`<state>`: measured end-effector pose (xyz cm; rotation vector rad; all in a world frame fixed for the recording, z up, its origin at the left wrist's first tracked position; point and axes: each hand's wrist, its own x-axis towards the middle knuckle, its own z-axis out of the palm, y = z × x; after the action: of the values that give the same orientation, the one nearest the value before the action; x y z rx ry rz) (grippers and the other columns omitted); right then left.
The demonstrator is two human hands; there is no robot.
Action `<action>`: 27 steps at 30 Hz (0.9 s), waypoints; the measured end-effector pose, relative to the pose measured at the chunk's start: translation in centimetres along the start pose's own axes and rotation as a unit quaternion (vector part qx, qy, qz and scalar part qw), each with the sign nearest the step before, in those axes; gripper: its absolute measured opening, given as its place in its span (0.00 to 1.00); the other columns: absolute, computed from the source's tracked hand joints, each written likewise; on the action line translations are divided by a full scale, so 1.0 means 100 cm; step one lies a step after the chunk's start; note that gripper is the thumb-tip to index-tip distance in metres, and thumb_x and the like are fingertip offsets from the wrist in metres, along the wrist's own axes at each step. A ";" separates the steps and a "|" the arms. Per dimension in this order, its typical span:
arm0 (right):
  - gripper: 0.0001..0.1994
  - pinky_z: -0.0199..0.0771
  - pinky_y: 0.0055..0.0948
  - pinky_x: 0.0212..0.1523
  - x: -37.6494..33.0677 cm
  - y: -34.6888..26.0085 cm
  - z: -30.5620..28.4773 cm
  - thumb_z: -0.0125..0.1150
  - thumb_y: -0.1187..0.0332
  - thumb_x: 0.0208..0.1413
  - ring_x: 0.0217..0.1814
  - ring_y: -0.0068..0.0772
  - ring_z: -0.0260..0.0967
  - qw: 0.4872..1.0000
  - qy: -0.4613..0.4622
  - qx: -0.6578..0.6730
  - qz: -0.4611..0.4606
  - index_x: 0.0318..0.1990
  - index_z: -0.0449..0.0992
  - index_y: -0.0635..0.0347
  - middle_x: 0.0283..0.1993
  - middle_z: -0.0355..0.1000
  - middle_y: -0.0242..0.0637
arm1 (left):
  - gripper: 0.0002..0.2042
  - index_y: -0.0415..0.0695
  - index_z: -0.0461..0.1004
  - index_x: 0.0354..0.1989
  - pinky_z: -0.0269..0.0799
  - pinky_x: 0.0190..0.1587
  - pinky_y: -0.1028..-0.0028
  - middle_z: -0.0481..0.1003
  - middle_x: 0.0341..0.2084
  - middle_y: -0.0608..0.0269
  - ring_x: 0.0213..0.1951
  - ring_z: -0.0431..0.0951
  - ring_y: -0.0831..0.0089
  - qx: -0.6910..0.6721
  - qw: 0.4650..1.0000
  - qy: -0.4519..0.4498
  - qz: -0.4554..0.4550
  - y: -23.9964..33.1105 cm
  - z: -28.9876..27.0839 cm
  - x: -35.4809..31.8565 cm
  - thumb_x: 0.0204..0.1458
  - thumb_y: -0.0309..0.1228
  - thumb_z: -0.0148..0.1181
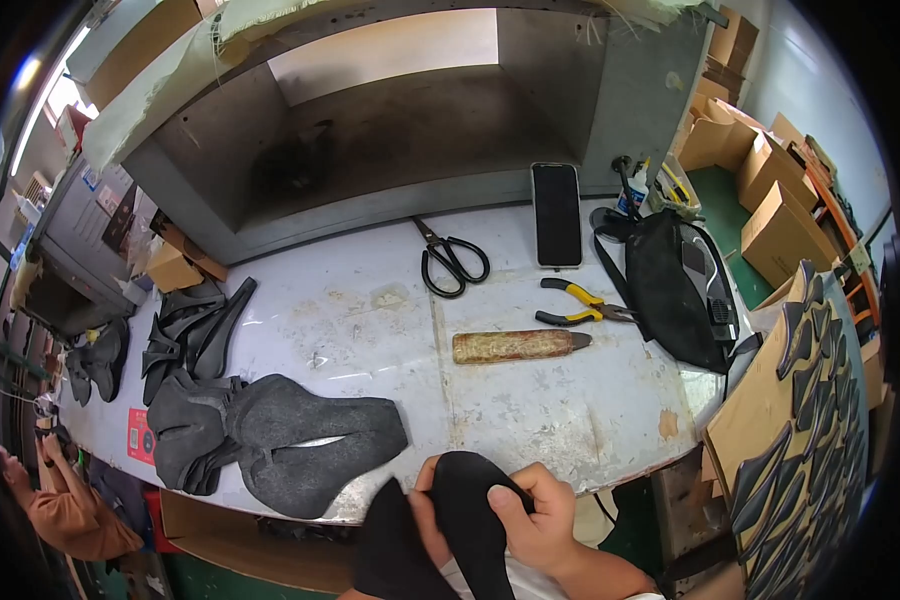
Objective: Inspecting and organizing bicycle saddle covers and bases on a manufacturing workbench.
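A black, curved shoe upper piece (470,505) is held in front of me at the near edge of the table. My right hand (542,522) pinches its right side, thumb on top and fingers behind. Between its two flaps shows part of my left hand (428,522), closed on the piece; the black material hides most of those fingers. Left of my hands lies a stack of dark grey shoe uppers (315,440), with narrower black pieces (195,330) behind it. A wrapped, blunt-tipped tool (515,347) rests farther ahead.
Scissors (452,260), a phone (556,215), yellow-black pliers (582,305) and a black bag (675,290) lie on the table (320,300). A metal shelf (400,110) stands behind. At right leans a board (770,450) of shoe pieces; another person (80,510) is at far left.
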<state>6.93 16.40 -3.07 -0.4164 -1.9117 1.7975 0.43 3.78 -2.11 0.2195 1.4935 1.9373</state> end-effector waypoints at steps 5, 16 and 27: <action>0.08 0.61 0.24 0.17 0.011 -0.019 0.000 0.63 0.70 0.56 0.15 0.23 0.63 0.993 -0.026 -0.093 -0.066 0.29 0.71 0.62 0.16 0.67 0.34 | 0.38 0.38 0.63 0.54 0.66 0.55 0.72 0.69 0.45 0.62 0.48 0.71 0.72 -0.243 0.967 -0.074 0.005 0.012 0.005 -0.004 0.55 0.66 0.40; 0.10 0.58 0.20 0.21 0.023 -0.031 -0.020 0.54 0.67 0.63 0.21 0.14 0.55 0.984 -0.109 0.104 0.089 0.31 0.72 0.62 0.17 0.61 0.28 | 0.25 0.39 0.67 0.49 0.62 0.54 0.68 0.68 0.47 0.57 0.51 0.68 0.69 0.100 0.992 -0.046 -0.058 0.041 0.010 -0.009 0.56 0.50 0.48; 0.09 0.61 0.26 0.19 0.035 -0.037 -0.024 0.57 0.67 0.61 0.17 0.28 0.65 0.980 -0.190 -0.059 0.000 0.30 0.73 0.62 0.17 0.67 0.35 | 0.25 0.40 0.68 0.49 0.63 0.53 0.69 0.70 0.45 0.59 0.49 0.70 0.71 0.108 0.990 -0.044 -0.083 0.043 -0.002 -0.012 0.57 0.51 0.48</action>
<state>5.61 19.93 1.09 -0.1136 -2.2813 1.8726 -0.47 2.40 2.05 0.2635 1.6083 1.6162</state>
